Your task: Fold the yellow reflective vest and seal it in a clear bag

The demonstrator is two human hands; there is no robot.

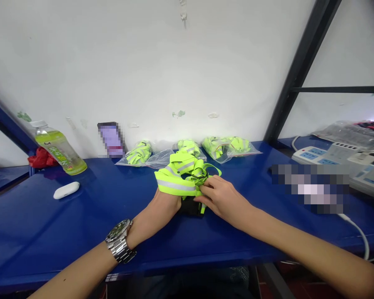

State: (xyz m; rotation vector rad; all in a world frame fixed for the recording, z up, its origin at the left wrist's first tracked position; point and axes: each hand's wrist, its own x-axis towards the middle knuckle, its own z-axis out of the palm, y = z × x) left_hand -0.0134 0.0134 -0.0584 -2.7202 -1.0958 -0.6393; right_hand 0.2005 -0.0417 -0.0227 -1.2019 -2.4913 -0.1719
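Observation:
A bundle of neon yellow-green reflective strap (176, 186) with silver stripes is held up over the blue table. Loops of it lie over and around my left hand (165, 204), whose fingers are mostly hidden beneath the strap. My right hand (221, 197) pinches the bundle's right side, thumb and fingers close together. Under the bundle, between both hands, a black object (191, 207) shows in part. Just behind stand clear bags with similar yellow-green straps, one at the left (139, 153), one in the middle (188, 146) and more at the right (226, 146).
On the blue table (112, 207), a tilted green drink bottle (62, 151), a white earbud case (66, 190) and a propped phone (112, 140) are at the left. White power strips (317, 155), a blurred device (311, 189) and a white cable (359, 234) lie right.

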